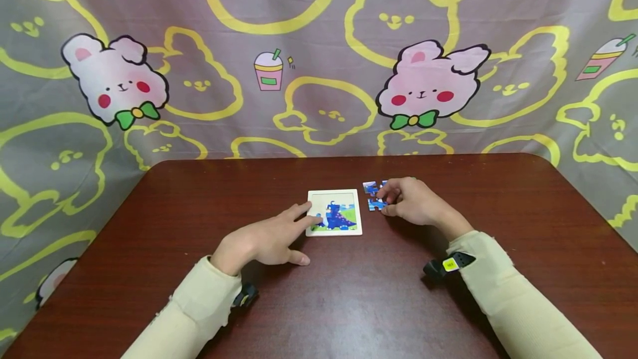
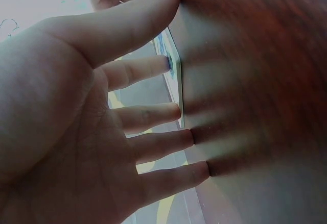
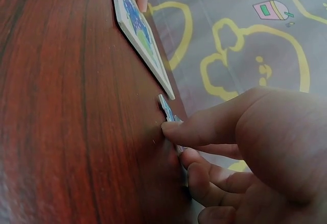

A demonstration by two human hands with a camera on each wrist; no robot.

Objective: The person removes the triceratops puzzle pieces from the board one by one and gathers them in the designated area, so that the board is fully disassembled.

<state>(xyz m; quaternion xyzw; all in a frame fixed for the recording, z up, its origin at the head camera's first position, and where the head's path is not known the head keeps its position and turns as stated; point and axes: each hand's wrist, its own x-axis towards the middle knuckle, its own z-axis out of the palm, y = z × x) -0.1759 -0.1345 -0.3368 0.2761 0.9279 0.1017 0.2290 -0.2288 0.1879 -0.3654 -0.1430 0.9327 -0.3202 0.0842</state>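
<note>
A square jigsaw puzzle in a white frame [image 1: 359,226] lies on the table, its lower part filled with a blue dinosaur picture. My left hand [image 1: 271,240] spreads its fingers over the frame's left side, fingertips touching the frame and the picture; the left wrist view shows those fingers [image 2: 153,117] straight. Right of the frame lie several loose puzzle pieces, one of them at the upper left [image 1: 369,188]. My right hand [image 1: 413,201] bends over them and pinches a blue puzzle piece [image 3: 167,109] between thumb and curled fingers, low at the tabletop. The hand partly covers the pieces.
The brown wooden table [image 1: 349,303] reaches back to a patterned curtain [image 1: 319,60] with rabbits and cups on it. A black wrist camera [image 1: 244,296] sits at the left cuff and another black camera [image 1: 435,269] at the right cuff.
</note>
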